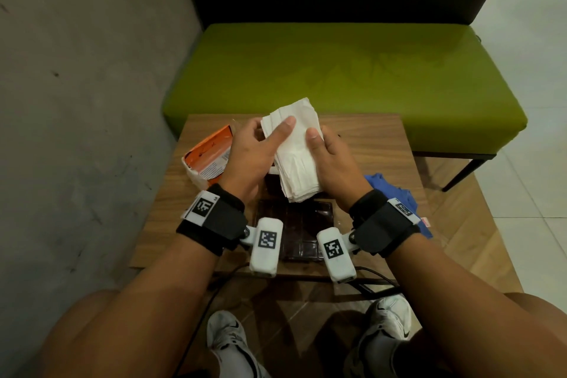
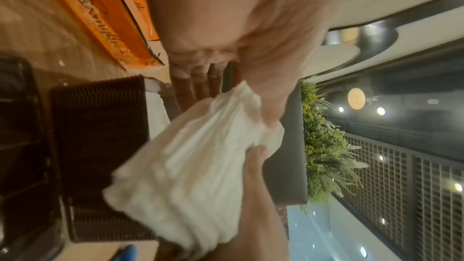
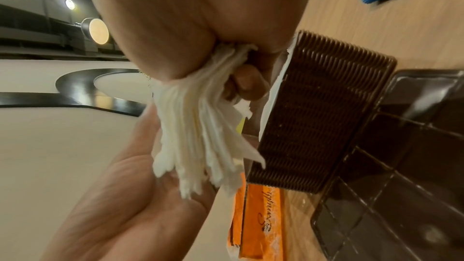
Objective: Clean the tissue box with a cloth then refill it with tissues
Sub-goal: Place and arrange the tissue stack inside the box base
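A thick stack of white tissues is held above the table between both hands. My left hand grips its left edge, thumb lying across the top sheet. My right hand grips the right edge, thumb on top and fingers curled beneath. The tissues fan out loosely at their near end. Under the hands lies the brown ribbed tissue box on the table, something white showing at its open side; the head view hides most of it. Its ribbed wall shows in the left wrist view.
An orange tissue pack lies at the table's left. A blue cloth is crumpled at the right edge. A dark panel with grid lines lies near the front edge of the small wooden table. A green bench stands behind.
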Motion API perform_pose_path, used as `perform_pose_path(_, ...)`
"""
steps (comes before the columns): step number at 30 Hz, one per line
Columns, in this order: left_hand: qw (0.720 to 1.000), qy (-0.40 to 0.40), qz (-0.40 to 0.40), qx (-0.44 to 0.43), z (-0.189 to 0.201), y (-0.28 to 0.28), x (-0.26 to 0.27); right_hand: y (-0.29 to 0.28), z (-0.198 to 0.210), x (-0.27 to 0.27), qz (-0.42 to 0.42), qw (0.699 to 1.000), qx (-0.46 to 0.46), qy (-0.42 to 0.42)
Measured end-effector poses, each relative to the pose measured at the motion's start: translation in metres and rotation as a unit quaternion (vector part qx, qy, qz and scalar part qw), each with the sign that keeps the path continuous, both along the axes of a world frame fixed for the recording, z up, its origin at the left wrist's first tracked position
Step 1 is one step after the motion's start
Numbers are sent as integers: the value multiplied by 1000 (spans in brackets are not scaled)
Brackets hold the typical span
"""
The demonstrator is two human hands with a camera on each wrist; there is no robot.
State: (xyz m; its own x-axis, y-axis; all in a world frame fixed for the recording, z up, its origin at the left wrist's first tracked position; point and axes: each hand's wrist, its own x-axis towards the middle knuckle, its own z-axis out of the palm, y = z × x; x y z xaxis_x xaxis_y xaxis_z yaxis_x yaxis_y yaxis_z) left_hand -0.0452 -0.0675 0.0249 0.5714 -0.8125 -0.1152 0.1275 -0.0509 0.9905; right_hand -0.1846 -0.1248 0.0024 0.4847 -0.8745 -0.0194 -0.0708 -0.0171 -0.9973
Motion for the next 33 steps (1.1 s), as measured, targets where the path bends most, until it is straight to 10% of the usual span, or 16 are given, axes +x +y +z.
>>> perform_pose_path(9, 994, 86, 53, 38, 2, -5, 15, 2, 0, -3, -15, 1000, 8, -1)
perform_pose_path(19, 991, -102, -40, 76, -4, 36, -14, -2, 3, 3, -61, 998, -3, -7)
perform_pose_path(33, 997, -64, -3, 31, -1, 36, -3, -6, 1, 0, -81, 995, -52, 31)
